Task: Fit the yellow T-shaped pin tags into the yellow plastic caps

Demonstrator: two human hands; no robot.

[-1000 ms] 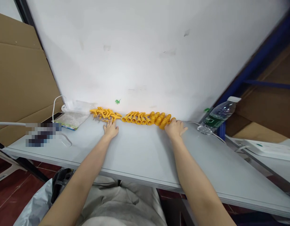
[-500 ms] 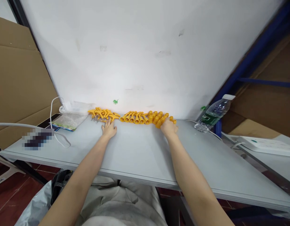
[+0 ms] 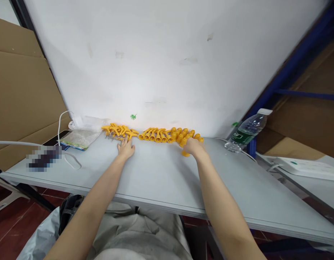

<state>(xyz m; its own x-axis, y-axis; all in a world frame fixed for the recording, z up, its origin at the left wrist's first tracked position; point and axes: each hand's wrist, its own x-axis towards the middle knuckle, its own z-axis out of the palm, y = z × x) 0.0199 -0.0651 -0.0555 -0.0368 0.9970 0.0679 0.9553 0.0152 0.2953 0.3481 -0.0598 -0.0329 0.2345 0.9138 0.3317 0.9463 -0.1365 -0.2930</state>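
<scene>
My right hand [image 3: 195, 147] is closed around a yellow plastic piece [image 3: 185, 154] with a flared round end, which shows below the fingers. It is beside a cluster of upright yellow cylindrical pieces [image 3: 180, 137], partly covering them. My left hand [image 3: 126, 148] lies on the table with its fingers spread. Its fingertips are at a pile of branched yellow pieces [image 3: 119, 129] and small shiny metal parts [image 3: 110, 136], too small to make out. Between the hands, several yellow funnel-ended pieces [image 3: 157, 137] lie in a row, wide ends facing me.
The grey table [image 3: 156, 173] meets a white panel [image 3: 167, 72] behind. A plastic water bottle [image 3: 245, 130] leans at right, near a white power strip [image 3: 307, 167]. At left are a clear plastic bag [image 3: 82, 137], a white cable [image 3: 74, 165] and a cardboard box [image 3: 20, 94].
My right hand has shifted slightly, and a yellow piece now shows below its fingers, nearer me than the cluster. My left hand has stayed in place.
</scene>
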